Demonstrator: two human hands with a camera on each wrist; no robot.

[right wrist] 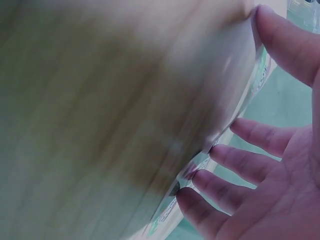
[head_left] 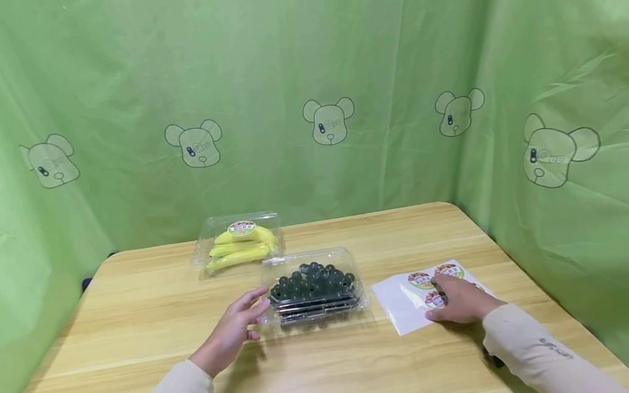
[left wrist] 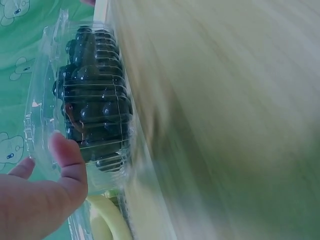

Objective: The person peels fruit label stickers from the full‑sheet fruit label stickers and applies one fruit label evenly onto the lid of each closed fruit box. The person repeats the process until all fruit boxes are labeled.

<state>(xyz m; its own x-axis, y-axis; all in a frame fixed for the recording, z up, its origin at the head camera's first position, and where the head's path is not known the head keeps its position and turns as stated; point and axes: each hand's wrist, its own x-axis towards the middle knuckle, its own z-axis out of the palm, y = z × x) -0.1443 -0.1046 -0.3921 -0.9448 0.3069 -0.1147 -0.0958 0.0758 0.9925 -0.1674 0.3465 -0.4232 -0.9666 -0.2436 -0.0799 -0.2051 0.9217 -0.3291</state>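
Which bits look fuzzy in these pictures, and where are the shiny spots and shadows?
Head view: mostly crisp, with white glare on the sticker sheet and a soft shadow on the table near the left hand; left wrist view: the table is smeary, the box of dark grapes clearer, with little glints; right wrist view: the table is blurry, the right hand sharper.

Backdrop [head_left: 257, 52]: green sheeting, softly creased, hung as a back wall with a side wall to left and right; vertical folds, paler toward the upper right. Printed ornament: outlined bear heads [head_left: 329, 122] in a spaced row across all three walls, each with round ears and a small dark blue mark; one cut off at the far left. Table [head_left: 150, 311]: light wood-grain top, lengthwise streaks, rounded far corners, standing close to the back wall. Lighting: bright, with a pale sheen on the near tabletop.
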